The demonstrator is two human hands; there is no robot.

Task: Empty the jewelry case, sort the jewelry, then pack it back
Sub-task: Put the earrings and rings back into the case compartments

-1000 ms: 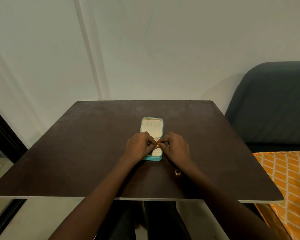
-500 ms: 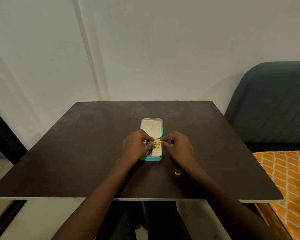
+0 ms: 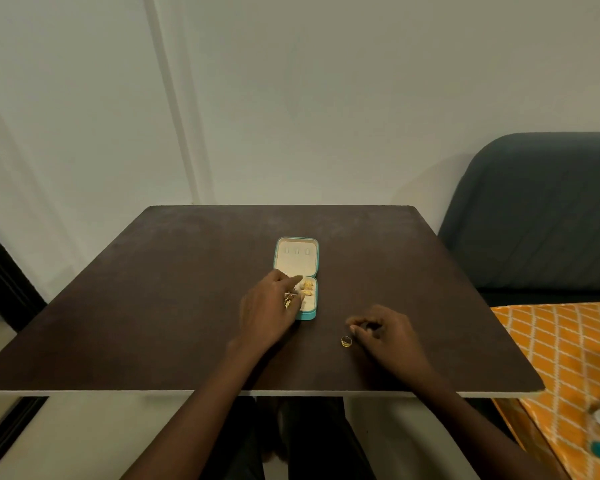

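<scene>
A small teal jewelry case lies open flat in the middle of the dark brown table, with its lid away from the person. Some gold pieces sit in the cream tray, so the case is not empty yet.

The left hand rests on the near left side of the case, probably to keep it from sliding. Its fingers are curled, and something small and gold shows by them. I think the hand is holding it, but I cannot be sure.

The right hand is over the table, right of the case. Its fingertips are pinched together. I cannot tell if they hold anything. A gold ring lies on the table just beside them. It looks like the start of a sorting spot.
</scene>
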